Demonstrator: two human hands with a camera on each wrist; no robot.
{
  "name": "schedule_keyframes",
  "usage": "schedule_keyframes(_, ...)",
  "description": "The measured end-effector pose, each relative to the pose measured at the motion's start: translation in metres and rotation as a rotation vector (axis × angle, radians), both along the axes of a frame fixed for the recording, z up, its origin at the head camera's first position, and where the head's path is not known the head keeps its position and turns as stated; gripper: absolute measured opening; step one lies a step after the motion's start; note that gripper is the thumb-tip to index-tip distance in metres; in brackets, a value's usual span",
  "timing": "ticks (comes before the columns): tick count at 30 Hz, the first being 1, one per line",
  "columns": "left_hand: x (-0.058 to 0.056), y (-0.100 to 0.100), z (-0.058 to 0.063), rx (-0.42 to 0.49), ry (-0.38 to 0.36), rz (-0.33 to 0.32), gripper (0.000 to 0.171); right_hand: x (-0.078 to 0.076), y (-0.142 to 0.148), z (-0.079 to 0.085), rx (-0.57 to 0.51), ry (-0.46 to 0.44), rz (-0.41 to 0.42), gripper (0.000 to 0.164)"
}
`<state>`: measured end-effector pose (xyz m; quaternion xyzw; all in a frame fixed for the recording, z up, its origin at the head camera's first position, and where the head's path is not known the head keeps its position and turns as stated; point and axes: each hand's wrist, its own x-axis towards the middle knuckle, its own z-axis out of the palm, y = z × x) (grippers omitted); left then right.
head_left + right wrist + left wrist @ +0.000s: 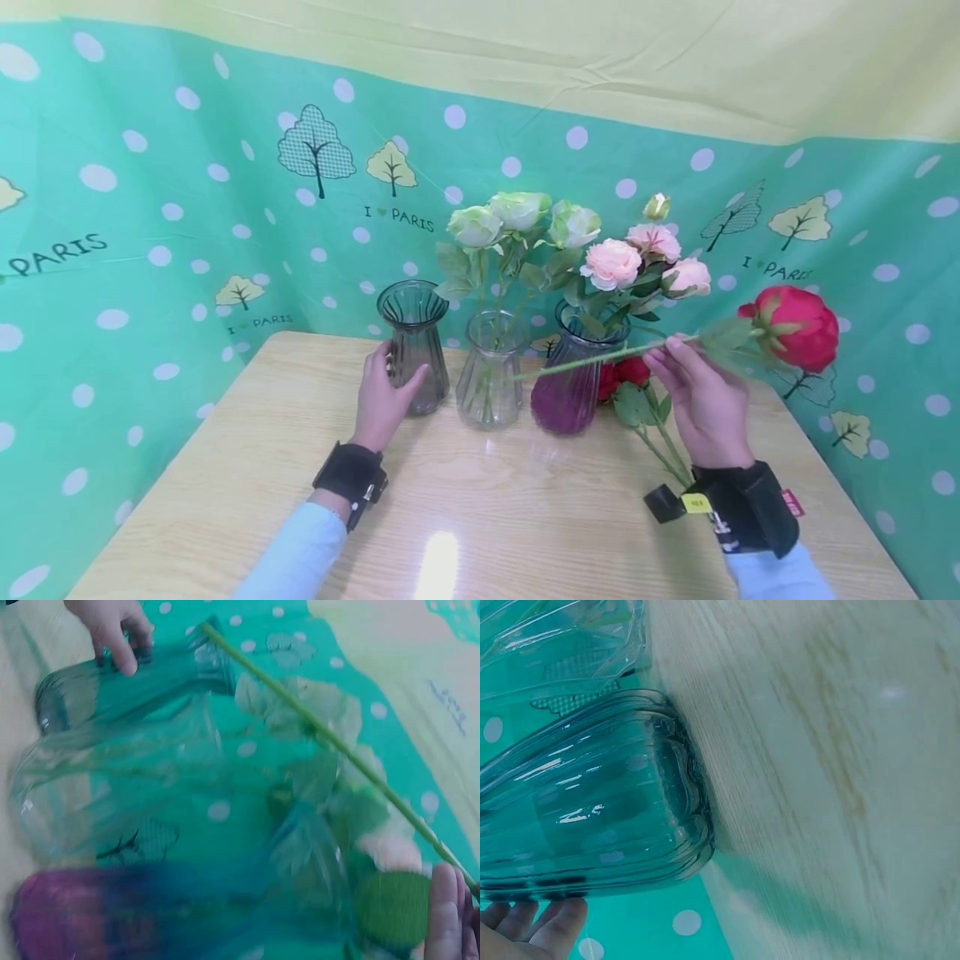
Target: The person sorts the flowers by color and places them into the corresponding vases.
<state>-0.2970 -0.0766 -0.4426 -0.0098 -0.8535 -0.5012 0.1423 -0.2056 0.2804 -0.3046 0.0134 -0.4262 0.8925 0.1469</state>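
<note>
My left hand point(382, 396) holds the side of a smoky grey glass vase point(422, 367), thumb across its front and fingers at its left. In the left wrist view the fingertips point(568, 919) lie against the ribbed wall of the vase point(600, 802), its base on the table. My right hand point(705, 400) pinches the green stem point(600, 360) of a red artificial flower point(798, 327) between thumb and fingers. That stem points left, its bloom out to the right. The right wrist view shows the stem point(337, 742) slanting up from the fingers point(444, 915).
A clear vase point(489, 392) with white-green roses point(517, 212) stands in the middle of the row. Beside it is a purple-based vase point(566, 400) with pink flowers point(611, 264). More red flowers point(633, 369) lie on the wooden table point(480, 517). A dotted green curtain point(187, 167) hangs behind.
</note>
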Motion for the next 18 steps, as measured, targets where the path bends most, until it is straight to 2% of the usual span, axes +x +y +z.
schedule_keyframes(4,0.0,-0.003,-0.001,0.001,-0.001,-0.005,0.09,-0.011,-0.026,0.01,-0.04,0.025,-0.136,0.019)
schedule_keyframes(7,-0.001,-0.004,-0.003,-0.007,0.005,-0.009,0.089,-0.019,-0.043,0.015,-0.026,0.082,-0.209,0.03)
schedule_keyframes(12,-0.003,-0.003,-0.006,-0.006,0.025,-0.007,0.087,-0.027,-0.064,0.018,0.041,0.2,-0.238,0.035)
schedule_keyframes(18,-0.003,-0.003,-0.003,-0.007,0.021,-0.008,0.087,-0.035,-0.076,0.018,0.054,0.243,-0.253,0.036)
